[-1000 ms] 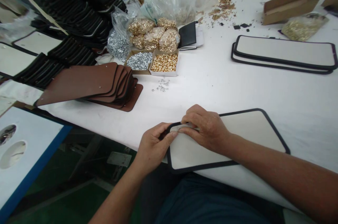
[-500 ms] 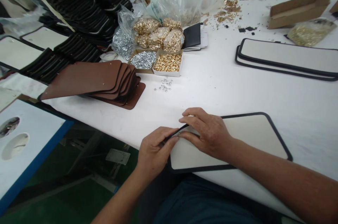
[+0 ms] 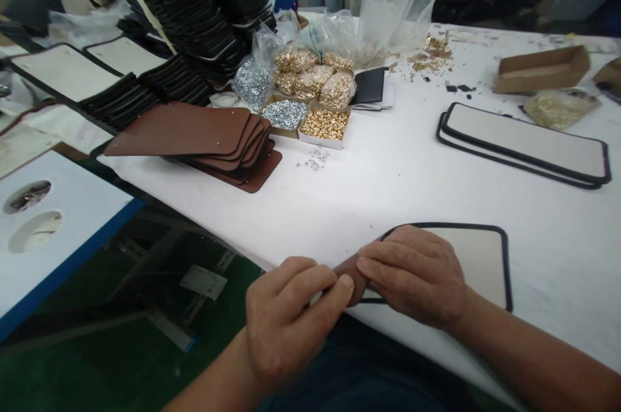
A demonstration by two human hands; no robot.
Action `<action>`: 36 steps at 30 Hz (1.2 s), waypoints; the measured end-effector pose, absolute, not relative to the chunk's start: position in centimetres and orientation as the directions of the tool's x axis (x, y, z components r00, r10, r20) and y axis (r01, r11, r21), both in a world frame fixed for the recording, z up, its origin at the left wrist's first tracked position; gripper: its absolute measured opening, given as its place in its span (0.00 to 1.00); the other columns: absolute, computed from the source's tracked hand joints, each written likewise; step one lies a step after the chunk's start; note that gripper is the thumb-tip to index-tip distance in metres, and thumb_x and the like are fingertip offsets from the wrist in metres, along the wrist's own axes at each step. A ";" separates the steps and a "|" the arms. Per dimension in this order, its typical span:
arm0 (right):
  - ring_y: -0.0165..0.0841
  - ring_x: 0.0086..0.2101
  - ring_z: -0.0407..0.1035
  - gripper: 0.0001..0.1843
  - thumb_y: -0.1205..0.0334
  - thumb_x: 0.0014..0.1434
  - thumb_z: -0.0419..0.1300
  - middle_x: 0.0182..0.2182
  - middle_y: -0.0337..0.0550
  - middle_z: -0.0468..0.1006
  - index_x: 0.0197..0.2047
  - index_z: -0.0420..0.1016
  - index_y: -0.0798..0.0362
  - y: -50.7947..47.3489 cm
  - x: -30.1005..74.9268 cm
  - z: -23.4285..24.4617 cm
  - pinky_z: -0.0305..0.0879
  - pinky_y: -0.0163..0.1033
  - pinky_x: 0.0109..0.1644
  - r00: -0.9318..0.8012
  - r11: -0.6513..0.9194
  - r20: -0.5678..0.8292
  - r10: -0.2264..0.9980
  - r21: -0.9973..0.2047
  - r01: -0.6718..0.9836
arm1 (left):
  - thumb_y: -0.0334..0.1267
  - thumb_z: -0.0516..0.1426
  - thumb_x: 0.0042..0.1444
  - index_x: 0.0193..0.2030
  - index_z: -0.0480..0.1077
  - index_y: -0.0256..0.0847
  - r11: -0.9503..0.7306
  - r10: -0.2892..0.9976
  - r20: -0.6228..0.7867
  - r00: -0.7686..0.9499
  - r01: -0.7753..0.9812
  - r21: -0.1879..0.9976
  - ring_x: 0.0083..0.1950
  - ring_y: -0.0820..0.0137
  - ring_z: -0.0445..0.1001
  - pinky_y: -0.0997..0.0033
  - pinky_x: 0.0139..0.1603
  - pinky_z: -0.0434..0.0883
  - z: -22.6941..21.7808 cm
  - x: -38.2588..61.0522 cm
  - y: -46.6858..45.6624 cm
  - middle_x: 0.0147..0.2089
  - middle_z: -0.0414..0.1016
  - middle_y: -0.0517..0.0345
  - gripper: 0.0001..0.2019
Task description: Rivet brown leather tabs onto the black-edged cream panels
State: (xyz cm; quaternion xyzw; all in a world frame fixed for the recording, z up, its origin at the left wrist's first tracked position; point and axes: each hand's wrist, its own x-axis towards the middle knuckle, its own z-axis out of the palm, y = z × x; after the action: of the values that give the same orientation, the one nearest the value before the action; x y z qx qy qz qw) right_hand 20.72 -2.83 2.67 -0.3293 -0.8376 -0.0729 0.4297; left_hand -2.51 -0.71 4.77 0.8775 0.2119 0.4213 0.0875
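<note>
A flat rounded panel [image 3: 478, 257], pale with a black edge, lies at the table's front edge. Its left end is bent up and over, so that the brown reverse side shows between my hands. My left hand [image 3: 295, 308] is closed around this bent end, thumb pressed on the brown face. Close beside it, my right hand [image 3: 417, 273] grips the fold with its fingers over the top. Both hands hide part of the panel. Beyond them, small silver pieces [image 3: 314, 160] lie loose on the cloth.
A stack of brown panels [image 3: 189, 130] stands left, near tall black-edged stacks [image 3: 194, 17]. One box holds silver pieces [image 3: 285, 113], another gold pieces [image 3: 324, 123]. Bags of gold pieces [image 3: 313, 79] sit behind. More pale panels [image 3: 524, 140] and a cardboard tray [image 3: 541, 69] are at right.
The panel's left end has been folded over, now showing its brown side. Both hands have shifted their grip on it; the right fingers have closed down. The view has tilted up.
</note>
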 end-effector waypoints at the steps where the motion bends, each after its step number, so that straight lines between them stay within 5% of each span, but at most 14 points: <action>1: 0.35 0.34 0.75 0.07 0.71 0.60 0.67 0.39 0.50 0.85 0.44 0.79 0.59 -3.2 20.7 3.0 0.70 0.42 0.36 -0.419 0.781 0.775 0.473 -0.149 0.606 | 0.19 0.66 0.55 0.44 0.80 0.31 -0.903 0.427 0.704 0.567 0.298 0.309 0.41 0.70 0.75 0.71 0.39 0.78 5.1 -2.6 -1.2 0.39 0.80 0.54 0.11; 10: 0.37 0.38 0.78 0.08 0.73 0.59 0.67 0.41 0.52 0.85 0.43 0.81 0.58 -8.9 20.5 5.5 0.75 0.44 0.40 -0.378 0.749 0.812 0.444 -0.105 0.655 | 0.22 0.67 0.55 0.42 0.80 0.35 -0.945 0.270 0.732 0.625 0.319 0.076 0.51 0.67 0.77 0.70 0.58 0.78 7.6 -3.1 -6.2 0.38 0.80 0.58 0.09; 18: 0.36 0.38 0.78 0.11 0.75 0.59 0.67 0.43 0.51 0.85 0.45 0.80 0.57 -13.0 20.3 6.0 0.75 0.43 0.40 -0.310 0.693 0.842 0.441 -0.100 0.714 | 0.23 0.67 0.56 0.42 0.80 0.38 -0.962 0.213 0.750 0.626 0.269 0.049 0.51 0.69 0.77 0.72 0.60 0.76 8.6 -2.9 -8.4 0.39 0.80 0.59 0.10; 26: 0.35 0.36 0.78 0.10 0.72 0.59 0.68 0.39 0.47 0.85 0.44 0.79 0.53 -13.0 19.0 6.5 0.76 0.43 0.39 -0.253 0.680 0.872 0.419 -0.117 0.724 | 0.19 0.61 0.58 0.50 0.78 0.35 -0.871 0.484 0.660 0.575 0.250 0.422 0.43 0.68 0.75 0.67 0.43 0.76 8.1 -3.3 -8.7 0.41 0.78 0.51 0.15; 36: 0.31 0.30 0.72 0.09 0.65 0.59 0.72 0.30 0.38 0.76 0.39 0.76 0.50 -10.5 16.7 6.2 0.70 0.40 0.37 -0.094 0.596 0.843 0.530 -0.291 0.749 | 0.29 0.61 0.64 0.50 0.80 0.44 -0.499 0.799 0.336 0.498 0.238 0.834 0.42 0.72 0.79 0.75 0.41 0.76 8.5 -3.7 -7.5 0.44 0.80 0.57 0.11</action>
State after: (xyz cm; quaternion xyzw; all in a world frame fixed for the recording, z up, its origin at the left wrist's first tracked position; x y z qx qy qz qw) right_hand 16.68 -10.53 6.20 -0.4368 -0.7320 -0.1069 0.5118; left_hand -3.72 -7.55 8.50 0.7802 0.3323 0.3750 0.3744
